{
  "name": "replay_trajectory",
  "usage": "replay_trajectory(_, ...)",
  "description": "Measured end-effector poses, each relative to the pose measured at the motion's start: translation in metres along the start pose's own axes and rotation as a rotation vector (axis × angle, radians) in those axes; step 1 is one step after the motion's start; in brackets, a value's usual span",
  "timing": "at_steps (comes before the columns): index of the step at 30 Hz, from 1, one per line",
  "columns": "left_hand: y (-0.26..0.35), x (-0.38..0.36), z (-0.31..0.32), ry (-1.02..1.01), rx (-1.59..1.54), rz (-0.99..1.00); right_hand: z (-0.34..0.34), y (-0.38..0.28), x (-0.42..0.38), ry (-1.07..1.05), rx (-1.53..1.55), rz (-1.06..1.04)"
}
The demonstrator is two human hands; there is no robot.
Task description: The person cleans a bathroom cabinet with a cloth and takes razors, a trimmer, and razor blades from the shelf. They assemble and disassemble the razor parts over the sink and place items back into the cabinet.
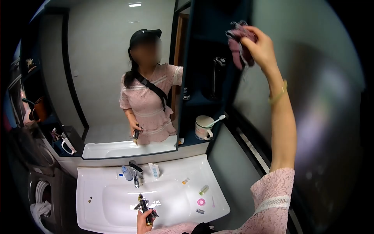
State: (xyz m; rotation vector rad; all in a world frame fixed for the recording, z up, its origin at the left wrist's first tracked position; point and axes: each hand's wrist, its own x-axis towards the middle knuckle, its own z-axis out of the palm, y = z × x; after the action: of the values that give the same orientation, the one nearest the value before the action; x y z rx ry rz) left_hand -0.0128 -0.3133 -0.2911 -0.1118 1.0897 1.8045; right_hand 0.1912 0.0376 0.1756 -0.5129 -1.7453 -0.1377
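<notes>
My right hand (pixel 259 45) is raised at the upper right, its fingers closed on a bunched mauve cloth pouch (pixel 240 46) with pale strings, beside the dark shelf unit. Low in the view, my left hand (pixel 145 219) grips several slim dark tubes with gold parts (pixel 145 206) over the front of the white sink (pixel 117 195). On the sink's right ledge lie a small orange-capped bottle (pixel 186 181), a greenish vial (pixel 203 190), a pink ring (pixel 201 202) and a small grey item (pixel 200 211).
A black and chrome faucet (pixel 136 173) stands at the sink's back, between a blue bottle (pixel 126 172) and a white tube (pixel 154 170). A cup (pixel 203 127) with a toothbrush stands on the shelf. The mirror (pixel 101 78) reflects a person. At far left is a washing machine (pixel 58 195).
</notes>
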Motion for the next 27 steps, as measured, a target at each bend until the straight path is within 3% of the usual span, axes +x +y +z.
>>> replay_trajectory(1, 0.0, 0.004, -0.012, -0.047, 0.005, -0.001, 0.008, 0.002, 0.022, -0.011, -0.142, -0.036)
replay_trajectory(4, 0.0, 0.004, -0.026, 0.066, -0.037, 0.048, 0.038, 0.019, 0.066, -0.138, -0.412, -0.162)
replay_trajectory(7, 0.002, 0.005, -0.031, 0.096, -0.051, 0.064, 0.077, 0.036, 0.08, -0.69, -0.782, 0.058)
replay_trajectory(11, 0.003, 0.006, -0.034, 0.118, -0.051, 0.075, 0.09, 0.043, 0.087, -0.753, -0.682, -0.026)
replay_trajectory(13, 0.004, 0.007, -0.034, 0.122, -0.057, 0.079, 0.093, 0.039, 0.082, -0.641, -0.543, 0.313)
replay_trajectory(14, 0.005, 0.008, -0.035, 0.121, -0.059, 0.08, 0.093, 0.036, 0.082, -0.623, -0.527, 0.351)
replay_trajectory(18, 0.006, 0.01, -0.035, 0.109, -0.073, 0.092, 0.093, 0.019, 0.078, -0.662, -0.505, 0.299)
replay_trajectory(20, 0.005, 0.01, -0.034, 0.094, -0.078, 0.088, 0.098, 0.016, 0.076, -0.613, -0.34, 0.049)
replay_trajectory(23, 0.003, 0.012, -0.039, 0.026, -0.083, 0.061, 0.11, -0.011, 0.073, -0.611, -0.096, 0.025)
replay_trajectory(25, 0.007, 0.011, -0.041, -0.082, -0.086, -0.014, 0.11, -0.026, 0.074, -0.736, 0.083, 0.195)
replay_trajectory(26, 0.003, 0.008, -0.038, -0.076, -0.055, 0.051, 0.112, -0.022, 0.075, -0.752, 0.188, 0.217)
replay_trajectory(27, -0.001, 0.01, -0.023, 0.081, -0.165, 0.164, 0.102, -0.029, 0.07, -0.716, 0.117, 0.208)
